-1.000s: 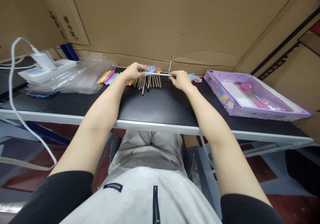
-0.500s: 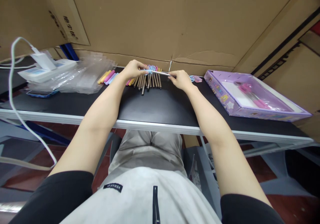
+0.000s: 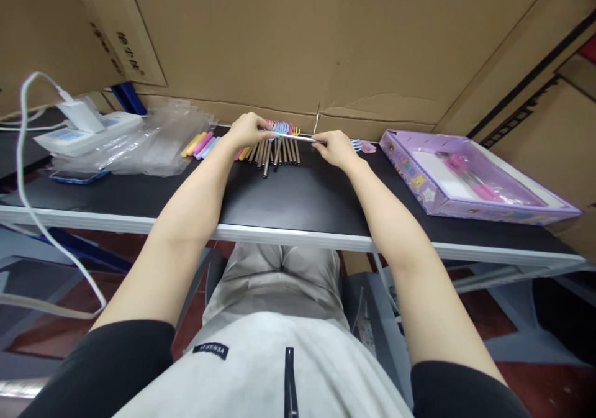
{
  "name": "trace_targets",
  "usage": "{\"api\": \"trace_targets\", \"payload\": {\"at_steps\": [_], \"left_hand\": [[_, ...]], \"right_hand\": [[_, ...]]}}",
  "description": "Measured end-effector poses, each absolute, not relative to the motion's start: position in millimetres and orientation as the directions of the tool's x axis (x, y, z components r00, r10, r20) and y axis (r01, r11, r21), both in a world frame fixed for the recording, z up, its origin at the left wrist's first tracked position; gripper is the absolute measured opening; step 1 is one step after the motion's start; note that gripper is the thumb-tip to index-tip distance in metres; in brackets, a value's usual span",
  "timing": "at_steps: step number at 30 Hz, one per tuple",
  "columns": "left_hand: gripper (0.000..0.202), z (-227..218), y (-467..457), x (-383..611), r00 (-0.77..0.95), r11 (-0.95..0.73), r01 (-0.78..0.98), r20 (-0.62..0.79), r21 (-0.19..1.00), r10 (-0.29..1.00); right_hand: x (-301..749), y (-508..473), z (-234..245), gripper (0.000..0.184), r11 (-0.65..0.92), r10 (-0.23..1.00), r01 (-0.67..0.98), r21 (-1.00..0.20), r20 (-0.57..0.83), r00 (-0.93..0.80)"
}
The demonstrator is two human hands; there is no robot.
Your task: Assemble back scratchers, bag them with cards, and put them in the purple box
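Observation:
My left hand and my right hand each pinch one end of a thin metal rod with a light-blue plastic end, held level above the black table. Just under it lies a row of several metal rods with coloured plastic tips in pink, blue and yellow. Left of that row lie several yellow, pink and blue plastic sleeves. A few blue and pink plastic pieces lie beside my right hand.
A purple open gift box with pink utensils inside sits at the right. Clear plastic bags are piled at the left, beside a white device with a charger and a white cable. Cardboard walls stand behind the table.
Both hands have stayed over the row of rods, lifting the held rod slightly; otherwise nothing has visibly moved.

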State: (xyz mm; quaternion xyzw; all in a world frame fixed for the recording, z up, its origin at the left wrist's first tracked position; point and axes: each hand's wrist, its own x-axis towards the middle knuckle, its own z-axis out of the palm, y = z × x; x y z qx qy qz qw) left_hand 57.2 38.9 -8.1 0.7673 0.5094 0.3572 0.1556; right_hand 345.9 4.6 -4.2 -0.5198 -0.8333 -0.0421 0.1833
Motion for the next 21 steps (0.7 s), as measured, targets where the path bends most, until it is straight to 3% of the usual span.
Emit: {"api": "trace_targets", "payload": {"at_steps": [5,9,12,16,21], "left_hand": [[0.017,-11,41,56,0.217,-0.423,0.683,0.387,0.596,0.896],[0.029,-16,41,54,0.117,-0.401,0.686,0.453,0.606,0.884],[0.031,-20,41,52,-0.05,-0.338,0.591,0.451,0.733,0.891],[0.033,-21,45,50,-0.238,-0.208,0.363,0.306,0.908,0.922],[0.037,-18,50,49,-0.282,-0.183,0.255,0.255,0.949,0.925]], "right_hand": [[349,5,-4,0.036,0.479,0.841,0.868,-0.132,0.351,-0.411],[350,7,-5,0.034,0.49,0.838,0.858,-0.152,0.353,-0.416],[349,8,-6,0.034,0.513,0.827,0.842,-0.165,0.359,-0.433],[346,7,-7,0.035,0.55,0.802,0.821,-0.156,0.375,-0.466],[340,5,-8,0.032,0.562,0.792,0.82,-0.11,0.358,-0.495]]}}
